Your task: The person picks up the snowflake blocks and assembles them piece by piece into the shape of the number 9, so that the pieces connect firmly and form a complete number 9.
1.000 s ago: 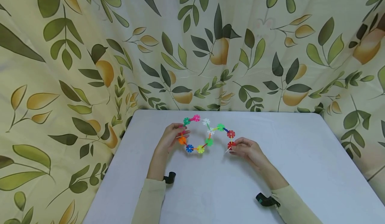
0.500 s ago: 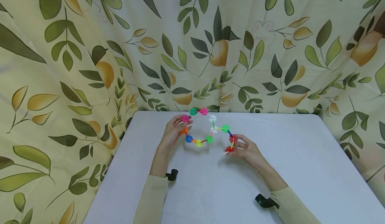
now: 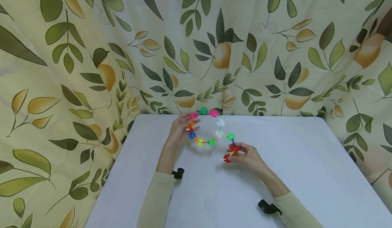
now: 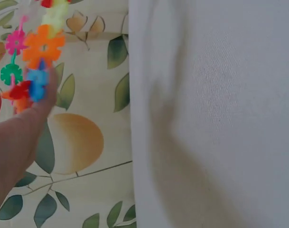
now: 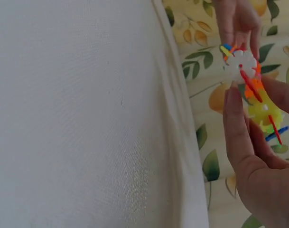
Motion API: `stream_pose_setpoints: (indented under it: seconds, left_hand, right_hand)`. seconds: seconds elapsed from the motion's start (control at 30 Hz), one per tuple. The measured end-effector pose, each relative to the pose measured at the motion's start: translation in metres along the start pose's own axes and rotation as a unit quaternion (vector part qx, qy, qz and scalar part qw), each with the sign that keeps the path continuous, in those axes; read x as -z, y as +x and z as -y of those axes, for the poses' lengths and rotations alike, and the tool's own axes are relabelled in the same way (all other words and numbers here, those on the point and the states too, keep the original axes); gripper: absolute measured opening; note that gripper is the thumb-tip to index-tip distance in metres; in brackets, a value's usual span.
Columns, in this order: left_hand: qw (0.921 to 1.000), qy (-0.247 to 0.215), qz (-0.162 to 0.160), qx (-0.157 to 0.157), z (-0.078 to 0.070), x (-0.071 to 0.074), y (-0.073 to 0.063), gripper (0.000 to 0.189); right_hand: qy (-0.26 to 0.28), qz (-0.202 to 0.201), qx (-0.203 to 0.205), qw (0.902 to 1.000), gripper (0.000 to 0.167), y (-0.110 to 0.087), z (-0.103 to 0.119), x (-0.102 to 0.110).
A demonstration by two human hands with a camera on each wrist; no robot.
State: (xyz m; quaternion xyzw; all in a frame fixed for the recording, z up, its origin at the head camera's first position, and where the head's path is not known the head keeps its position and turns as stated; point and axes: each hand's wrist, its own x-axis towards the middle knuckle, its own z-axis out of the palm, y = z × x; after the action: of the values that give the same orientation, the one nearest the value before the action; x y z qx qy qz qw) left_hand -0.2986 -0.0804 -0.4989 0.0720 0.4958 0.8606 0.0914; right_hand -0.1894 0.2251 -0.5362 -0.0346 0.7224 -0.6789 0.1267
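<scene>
Colourful flower-shaped plastic discs, joined by short sticks, make a ring with a short tail on its right. In the head view the ring has a yellow disc [image 3: 200,142] at its near side and a pink disc [image 3: 214,113] at its far side. My left hand [image 3: 177,132] pinches the ring's left side by the orange and blue discs. A green disc [image 3: 230,136] leads into the tail, whose red end disc [image 3: 227,158] my right hand [image 3: 249,158] grips between thumb and fingers. An orange disc [image 4: 44,45] stands out beyond the left fingers in the left wrist view.
A white-covered table [image 3: 211,194] lies beneath the hands, with their shadows on it. Leaf-patterned curtain [image 3: 266,75] hangs behind the table and along its sides. Black devices are strapped at the left wrist [image 3: 178,173] and the right wrist [image 3: 267,207].
The ring has risen away from me and tilted, with my left hand moving along forward. My right hand has come nearer, turning the tail's red end down and to the left.
</scene>
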Motion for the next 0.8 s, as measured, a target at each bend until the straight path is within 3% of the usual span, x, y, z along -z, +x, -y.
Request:
stream_pose_setpoints:
  seconds: [0.13,0.33,0.6,0.8]
  left_hand:
    - [0.9993,-0.037,-0.007,-0.008,0.003,-0.002,0.009,0.034]
    - [0.9990,-0.036,-0.025,-0.013,0.009,-0.005,0.024,0.029]
    - [0.9993,-0.024,-0.027,0.006,0.019,-0.012,0.044,0.030]
    - [0.9982,-0.049,-0.033,0.012,0.027,-0.019,0.054,0.036]
  right_hand:
    - [-0.006,0.016,-0.003,0.9999,0.049,-0.002,-0.001,0.000]
    - [-0.002,0.051,-0.006,0.9987,0.043,-0.003,-0.002,-0.003]
    - [0.008,0.108,-0.045,0.9931,0.044,-0.004,-0.001,-0.011]
    - [0.082,0.062,-0.081,0.9914,0.064,0.000,-0.001,-0.020]
